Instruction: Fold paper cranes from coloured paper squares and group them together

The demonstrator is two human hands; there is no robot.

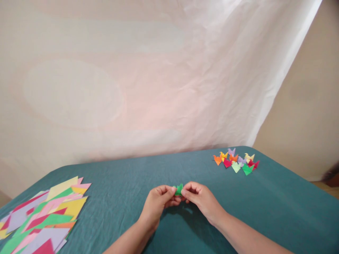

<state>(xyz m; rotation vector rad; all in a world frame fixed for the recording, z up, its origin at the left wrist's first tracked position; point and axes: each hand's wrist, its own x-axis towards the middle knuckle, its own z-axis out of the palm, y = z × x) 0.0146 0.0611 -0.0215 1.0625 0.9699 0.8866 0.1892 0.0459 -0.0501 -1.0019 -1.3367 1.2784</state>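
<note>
A small folded green paper piece (179, 189) is pinched between both my hands just above the teal tablecloth (127, 197). My left hand (159, 200) grips its left side with thumb and fingertips closed. My right hand (199, 197) pinches its right side the same way. Both forearms reach in from the bottom edge of the view.
A loose pile of coloured paper sheets (42, 218) lies at the table's left front. A cluster of several small folded paper figures (236, 161) in mixed colours sits at the far right. A creased white backdrop (148, 77) hangs behind the table.
</note>
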